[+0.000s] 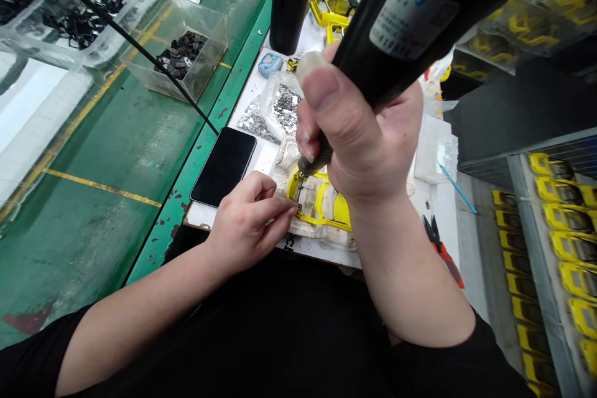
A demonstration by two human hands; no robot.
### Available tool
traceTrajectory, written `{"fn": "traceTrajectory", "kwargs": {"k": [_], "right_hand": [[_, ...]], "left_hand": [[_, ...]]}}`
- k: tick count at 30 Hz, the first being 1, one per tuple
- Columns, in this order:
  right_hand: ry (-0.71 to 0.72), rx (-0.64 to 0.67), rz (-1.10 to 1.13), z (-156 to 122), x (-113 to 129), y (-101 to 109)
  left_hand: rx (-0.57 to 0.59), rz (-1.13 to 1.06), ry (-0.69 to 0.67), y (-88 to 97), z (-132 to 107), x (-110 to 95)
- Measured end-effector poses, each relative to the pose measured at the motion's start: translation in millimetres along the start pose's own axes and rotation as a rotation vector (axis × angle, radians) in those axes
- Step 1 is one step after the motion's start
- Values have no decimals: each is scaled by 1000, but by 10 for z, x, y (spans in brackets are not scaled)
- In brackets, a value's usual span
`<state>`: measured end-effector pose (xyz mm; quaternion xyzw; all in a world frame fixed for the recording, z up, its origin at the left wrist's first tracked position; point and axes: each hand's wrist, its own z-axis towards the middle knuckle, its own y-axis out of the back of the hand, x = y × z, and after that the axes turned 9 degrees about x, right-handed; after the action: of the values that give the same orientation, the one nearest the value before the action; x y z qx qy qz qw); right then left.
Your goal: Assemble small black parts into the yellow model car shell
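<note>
My right hand (364,130) is wrapped round a black electric screwdriver (373,43), which has a white label on its body. The screwdriver tilts down to the left, its bit meeting the left end of a yellow plastic frame (321,199). That frame lies on a worn, whitish holding fixture (282,165). My left hand (254,217) rests at the frame's near left corner, thumb and forefinger pressed together beside a small dark part. Whatever sits between those fingertips is too small to make out.
A black phone (224,166) lies left of the fixture. Behind it are bags of small metal pieces (284,106). Red-handled cutters (445,255) lie on the right. A clear bin (186,84) of dark parts stands left. Yellow frames (571,242) line a rack at far right.
</note>
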<state>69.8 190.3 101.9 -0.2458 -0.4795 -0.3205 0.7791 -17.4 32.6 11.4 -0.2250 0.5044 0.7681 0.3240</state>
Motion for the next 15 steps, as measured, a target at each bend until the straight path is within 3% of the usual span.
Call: {"fn": "traceTrajectory", "kwargs": {"k": [4,11,15], "right_hand": [[-39,-50,-85,-32,34,-5],[35,28,11,-35,123,39],[-8,-86,79,-156,355,47]], "left_hand": [[1,10,-5,-10,-1,11],[-23,22,-14,-42,-15,30],[-33,11,-11,-62,-27,39]]}}
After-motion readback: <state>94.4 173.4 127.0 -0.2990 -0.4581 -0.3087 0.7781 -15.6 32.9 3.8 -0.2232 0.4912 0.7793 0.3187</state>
